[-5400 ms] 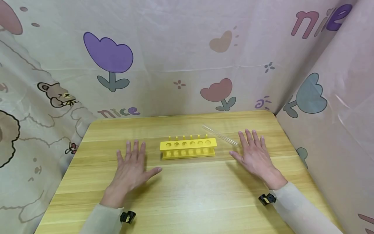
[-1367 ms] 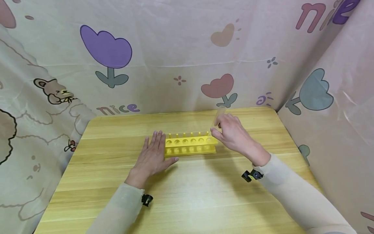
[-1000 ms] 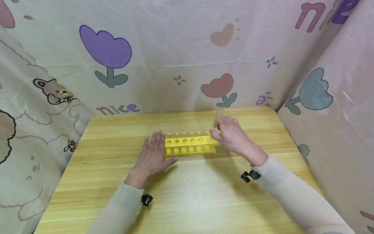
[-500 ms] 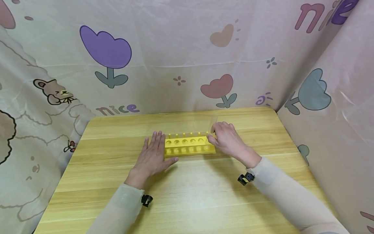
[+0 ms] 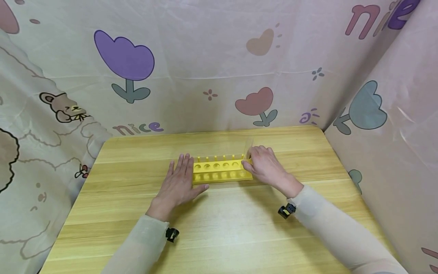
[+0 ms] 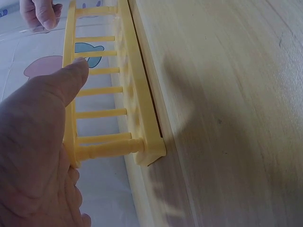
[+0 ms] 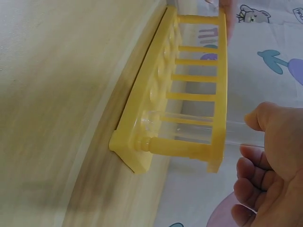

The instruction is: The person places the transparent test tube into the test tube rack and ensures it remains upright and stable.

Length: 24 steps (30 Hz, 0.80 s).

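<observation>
left hand (image 5: 178,182) lies flat on the counter (image 5: 219,228), fingers straight, against the yellow rack (image 5: 222,171); right hand (image 5: 265,165) grip pinches the clear tube (image 7: 199,122) seated in it.

The printed backdrop (image 5: 212,57) reads "nice" twice.

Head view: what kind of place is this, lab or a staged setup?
Likely a staged tabletop booth, not a real lab: a small wooden table is walled in by cartoon-print fabric, and the only equipment is a yellow test-tube rack with one clear test tube in it.
</observation>
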Each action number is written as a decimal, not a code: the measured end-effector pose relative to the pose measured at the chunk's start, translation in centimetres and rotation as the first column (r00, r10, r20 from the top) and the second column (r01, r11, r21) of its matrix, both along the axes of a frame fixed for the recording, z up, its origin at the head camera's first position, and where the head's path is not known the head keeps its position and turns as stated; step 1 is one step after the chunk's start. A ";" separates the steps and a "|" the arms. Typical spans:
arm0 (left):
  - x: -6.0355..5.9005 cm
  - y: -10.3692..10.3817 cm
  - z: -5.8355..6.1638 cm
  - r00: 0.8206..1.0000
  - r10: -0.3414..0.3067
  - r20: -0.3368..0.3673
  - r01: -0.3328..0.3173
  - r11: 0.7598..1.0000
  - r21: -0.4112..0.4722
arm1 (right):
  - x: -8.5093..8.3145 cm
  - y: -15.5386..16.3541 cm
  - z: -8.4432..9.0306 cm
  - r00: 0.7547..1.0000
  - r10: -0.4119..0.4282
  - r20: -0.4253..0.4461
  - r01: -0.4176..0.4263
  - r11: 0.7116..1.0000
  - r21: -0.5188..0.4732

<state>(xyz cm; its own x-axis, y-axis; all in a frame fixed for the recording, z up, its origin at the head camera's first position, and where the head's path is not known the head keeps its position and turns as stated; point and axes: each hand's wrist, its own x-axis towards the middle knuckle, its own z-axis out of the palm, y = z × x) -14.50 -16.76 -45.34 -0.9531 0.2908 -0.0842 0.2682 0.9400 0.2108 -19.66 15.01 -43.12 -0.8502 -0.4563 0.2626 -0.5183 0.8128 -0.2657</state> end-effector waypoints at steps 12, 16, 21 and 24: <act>0.0 0.0 0.0 1.000 0.000 0.007 0.000 1.000 -0.007 | 0.1 0.0 -0.5 1.000 0.005 -0.026 -0.005 1.000 0.007; -0.1 0.0 0.0 1.000 0.001 0.011 -0.001 1.000 0.001 | 0.0 0.0 -0.5 1.000 0.005 -0.028 -0.005 1.000 0.005; 0.0 0.0 0.0 1.000 -0.001 0.004 0.001 1.000 0.000 | 0.0 0.0 -0.6 1.000 0.004 -0.028 -0.004 1.000 0.008; 0.0 0.0 0.0 1.000 -0.001 0.001 0.001 1.000 -0.002 | 0.0 0.1 -0.6 1.000 0.003 -0.028 -0.003 1.000 0.010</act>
<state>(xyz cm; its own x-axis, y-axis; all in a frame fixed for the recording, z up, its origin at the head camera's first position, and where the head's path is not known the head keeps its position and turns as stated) -14.54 -16.79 -45.38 -0.9526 0.2918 -0.0861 0.2690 0.9401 0.2093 -19.66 15.06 -43.76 -0.8413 -0.4613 0.2818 -0.5277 0.8138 -0.2433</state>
